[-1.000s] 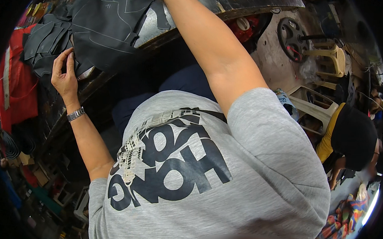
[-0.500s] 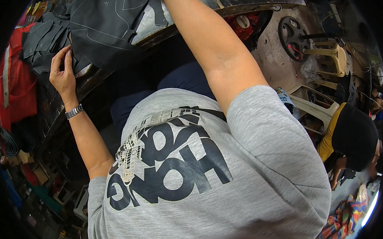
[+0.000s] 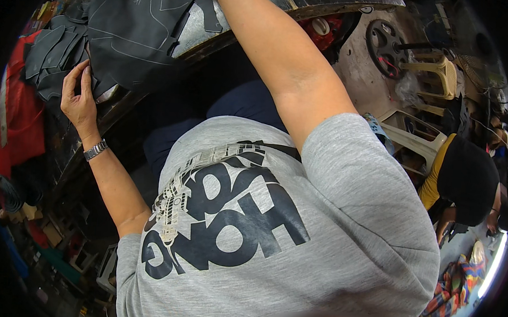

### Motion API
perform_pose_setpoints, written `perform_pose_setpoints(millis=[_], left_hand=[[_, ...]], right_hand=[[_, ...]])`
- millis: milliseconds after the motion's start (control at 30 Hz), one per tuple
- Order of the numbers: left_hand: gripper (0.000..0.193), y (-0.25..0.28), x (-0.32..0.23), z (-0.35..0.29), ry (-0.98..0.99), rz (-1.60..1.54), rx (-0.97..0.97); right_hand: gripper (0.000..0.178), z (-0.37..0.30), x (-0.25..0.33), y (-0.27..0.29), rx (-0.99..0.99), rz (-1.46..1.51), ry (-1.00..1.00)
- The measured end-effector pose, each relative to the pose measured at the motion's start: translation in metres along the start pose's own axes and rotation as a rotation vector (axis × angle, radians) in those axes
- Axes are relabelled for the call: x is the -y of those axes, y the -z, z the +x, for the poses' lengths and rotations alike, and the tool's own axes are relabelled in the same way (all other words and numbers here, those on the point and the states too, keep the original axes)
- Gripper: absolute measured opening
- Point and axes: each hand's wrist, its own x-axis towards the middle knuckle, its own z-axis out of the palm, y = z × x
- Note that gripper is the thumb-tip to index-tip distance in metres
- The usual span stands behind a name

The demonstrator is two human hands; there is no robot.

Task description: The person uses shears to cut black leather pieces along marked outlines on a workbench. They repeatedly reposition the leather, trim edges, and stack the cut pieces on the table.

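Note:
A large black sheet (image 3: 129, 25), which looks like leather or thick cloth, lies on the worktable with pale outlines drawn over it. Its near side hangs past the table edge. At its left edge is my left hand (image 3: 79, 103), thumb and forefinger drawn together in a pinch on the sheet's margin. A metal-banded watch (image 3: 95, 150) circles that wrist. Just left of the hand is a loose pile of cut black pieces (image 3: 52, 50). My right forearm (image 3: 270, 40) reaches over the table, and its hand is cut off by the top of the picture.
The dark worktable's edge (image 3: 306, 10) runs across the top. Red cloth (image 3: 20, 117) hangs at the far left. On the right are a handwheel (image 3: 385, 48), plastic stools (image 3: 439, 76), a pale plastic chair (image 3: 411, 134) and a bent-over person in black and yellow (image 3: 465, 179).
The whole view has shifted slightly. My left hand keeps its place at the sheet's edge, and my right arm stays stretched over the table.

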Motion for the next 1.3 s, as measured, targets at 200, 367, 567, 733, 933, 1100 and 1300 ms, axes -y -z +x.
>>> perform_pose_setpoints(millis=[200,367,567,733,933,1100,1300], left_hand=[[0.017,-0.001,-0.001,-0.001,-0.007,-0.053,-0.007],[0.018,0.0,0.0,-0.001,-0.024,-0.034,-0.001],[0.018,-0.001,0.0,-0.001,-0.016,-0.066,0.0],[0.015,0.0,-0.006,-0.001,-0.059,-0.036,-0.02],[0.014,0.001,-0.015,-0.001,-0.017,-0.011,-0.023],[0.012,0.003,-0.015,0.001,-0.031,0.014,-0.037],[0.023,0.009,-0.054,-0.016,-0.104,-0.022,-0.026]], right_hand=[[0.05,0.0,0.001,0.0,0.002,-0.038,-0.008],[0.051,0.0,0.001,0.001,0.009,-0.036,-0.005],[0.047,0.001,-0.001,0.001,0.016,0.0,-0.003],[0.046,0.002,-0.002,0.002,0.024,-0.066,0.036],[0.033,-0.001,-0.003,0.003,0.112,0.153,-0.15],[0.025,0.0,-0.003,0.008,0.147,0.309,-0.314],[0.033,-0.003,-0.004,0.013,0.074,0.215,-0.251]])
